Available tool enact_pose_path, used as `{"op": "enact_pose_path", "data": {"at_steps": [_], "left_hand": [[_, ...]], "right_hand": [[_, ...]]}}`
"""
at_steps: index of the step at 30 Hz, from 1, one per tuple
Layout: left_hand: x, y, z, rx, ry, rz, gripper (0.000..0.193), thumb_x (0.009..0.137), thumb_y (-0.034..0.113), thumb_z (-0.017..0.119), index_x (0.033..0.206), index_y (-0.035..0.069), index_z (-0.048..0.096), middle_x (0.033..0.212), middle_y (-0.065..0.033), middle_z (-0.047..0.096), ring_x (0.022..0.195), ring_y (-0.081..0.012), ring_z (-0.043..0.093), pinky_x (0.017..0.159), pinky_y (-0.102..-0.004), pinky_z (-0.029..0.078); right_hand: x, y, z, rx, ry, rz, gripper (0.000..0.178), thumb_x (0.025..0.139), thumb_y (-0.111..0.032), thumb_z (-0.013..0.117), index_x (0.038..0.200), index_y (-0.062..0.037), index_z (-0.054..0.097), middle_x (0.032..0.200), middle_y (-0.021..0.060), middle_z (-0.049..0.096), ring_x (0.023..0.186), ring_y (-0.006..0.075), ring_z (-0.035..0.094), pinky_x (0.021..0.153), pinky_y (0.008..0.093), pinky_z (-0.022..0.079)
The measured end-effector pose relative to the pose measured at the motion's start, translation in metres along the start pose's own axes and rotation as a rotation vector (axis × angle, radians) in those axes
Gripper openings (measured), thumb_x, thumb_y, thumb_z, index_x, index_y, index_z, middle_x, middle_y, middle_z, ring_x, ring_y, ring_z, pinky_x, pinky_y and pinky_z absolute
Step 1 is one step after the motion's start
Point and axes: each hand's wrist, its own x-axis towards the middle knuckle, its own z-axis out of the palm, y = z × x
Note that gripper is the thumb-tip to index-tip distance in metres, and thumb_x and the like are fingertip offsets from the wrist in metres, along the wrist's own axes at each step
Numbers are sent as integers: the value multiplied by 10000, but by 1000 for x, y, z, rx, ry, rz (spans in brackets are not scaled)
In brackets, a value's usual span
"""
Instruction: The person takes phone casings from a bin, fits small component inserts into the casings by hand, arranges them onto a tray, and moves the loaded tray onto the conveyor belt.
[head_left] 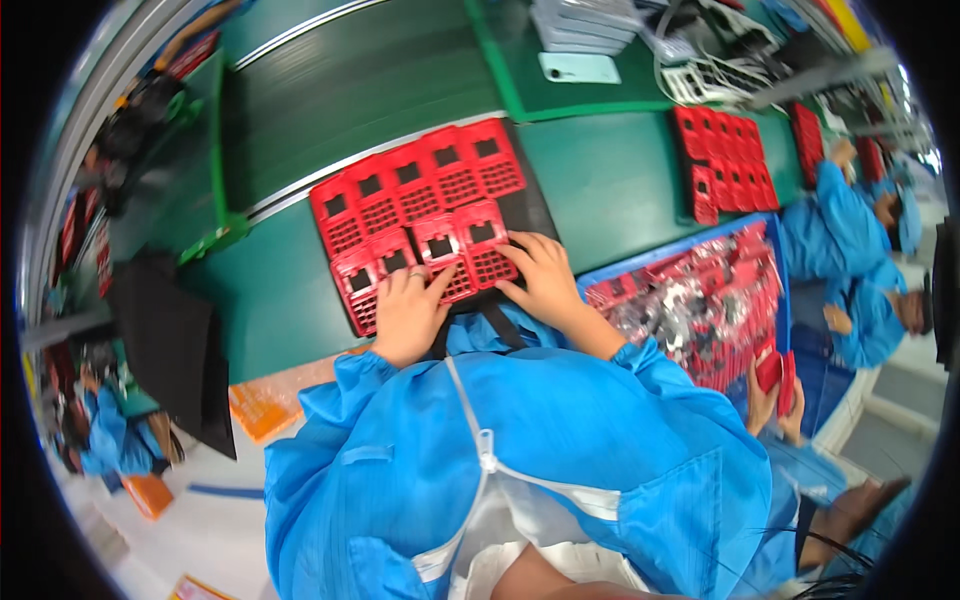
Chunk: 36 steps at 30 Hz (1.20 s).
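Item: red keypad-phone housings [455, 186], two rows on a black tray [528, 212] upon the green bench [600, 165], ranked side by side, I judge, for easy reach. Item: left hand [408, 315], open, fingers spread over the front row, seemingly steadying it. Item: right hand [548, 283], at that row's right end, perhaps keeping the last housing aligned; whether it pinches, I cannot tell.

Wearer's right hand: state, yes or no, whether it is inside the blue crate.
No, the right hand is at a red casing in the near row, outside the blue crate.
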Motion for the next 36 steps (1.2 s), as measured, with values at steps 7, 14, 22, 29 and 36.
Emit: {"op": "enact_pose_path", "data": {"at_steps": [7, 14, 22, 29, 36], "left_hand": [[-5, -20, -3, -69, -24, 14, 537, 752, 290, 716, 1257, 158, 586, 1134, -91, 516, 1049, -271, 484, 901, -432, 381], [-33, -72, -16, -256, 138, -107, 680, 753, 344, 731, 1357, 159, 477, 1453, -128, 351, 1358, -353, 279, 1113, -565, 186], [-22, -117, -12, -230, 202, -148, 650, 824, 351, 673, 1387, 134, 432, 1495, -164, 292, 1380, -385, 245, 1104, -578, 174], [31, -69, -34, -311, 172, 68, 550, 834, 209, 670, 1330, 65, 482, 1451, -169, 367, 1329, -379, 332, 1099, -503, 237], [76, 1, -24, -507, 9, 173, 476, 845, 149, 637, 1288, 44, 500, 1404, -178, 405, 1269, -374, 400, 1062, -460, 296]], "right_hand": [[-2, -12, 14, -85, -74, 15, 707, 685, -245, 765, 1319, -102, 490, 1373, 130, 458, 1267, 336, 411, 1038, 452, 333], [0, -39, 16, -135, -115, 24, 812, 674, -265, 789, 1383, -106, 427, 1427, 169, 391, 1306, 366, 371, 1058, 466, 319], [3, -28, 18, -47, 194, 214, 632, 771, -216, 706, 1329, -35, 471, 1402, 214, 425, 1263, 397, 425, 1053, 456, 345], [-40, -13, 7, -27, 274, 244, 438, 752, -136, 666, 1172, -54, 573, 1202, 174, 574, 1137, 378, 521, 967, 456, 418], [-128, 125, -39, -432, 432, 759, 434, 770, -97, 631, 1196, -75, 552, 1268, 145, 520, 1176, 351, 481, 978, 458, 405]]}}
